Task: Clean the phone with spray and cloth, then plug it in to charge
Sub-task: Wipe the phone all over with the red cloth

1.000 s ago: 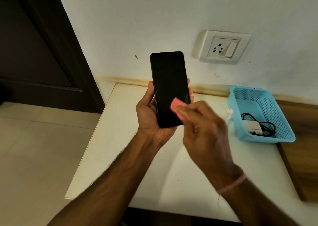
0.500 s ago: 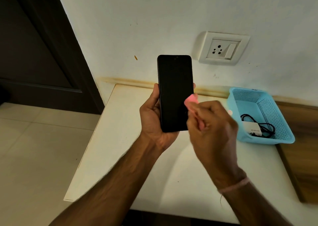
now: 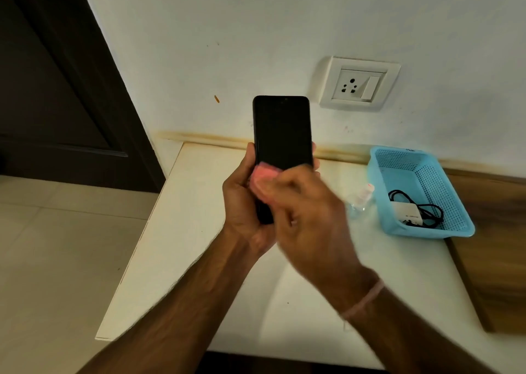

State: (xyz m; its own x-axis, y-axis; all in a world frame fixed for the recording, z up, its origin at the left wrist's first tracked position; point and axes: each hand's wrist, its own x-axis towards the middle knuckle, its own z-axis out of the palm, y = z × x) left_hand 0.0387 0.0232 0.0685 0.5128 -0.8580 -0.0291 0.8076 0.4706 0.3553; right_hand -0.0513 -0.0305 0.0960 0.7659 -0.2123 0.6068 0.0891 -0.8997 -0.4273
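A black phone (image 3: 281, 130) stands upright over the white table (image 3: 182, 248), its dark screen facing me. My left hand (image 3: 242, 202) grips its lower half from the left side. My right hand (image 3: 301, 211) pinches a small pink cloth (image 3: 263, 174) and presses it on the screen's lower left part, covering the phone's bottom end. A small clear spray bottle (image 3: 360, 198) with a pale cap lies on the table behind my right hand. A white charger (image 3: 407, 212) with a black cable (image 3: 428, 210) rests in the blue basket (image 3: 398, 160).
A white wall socket with a switch (image 3: 359, 84) sits on the wall above the table, right of the phone. A dark door (image 3: 57, 88) is at the left over a pale tiled floor. A wooden surface (image 3: 495, 254) adjoins the table's right side.
My right hand has swept the pink cloth from the screen's right edge across to its lower left. The phone has stayed upright in my left hand.
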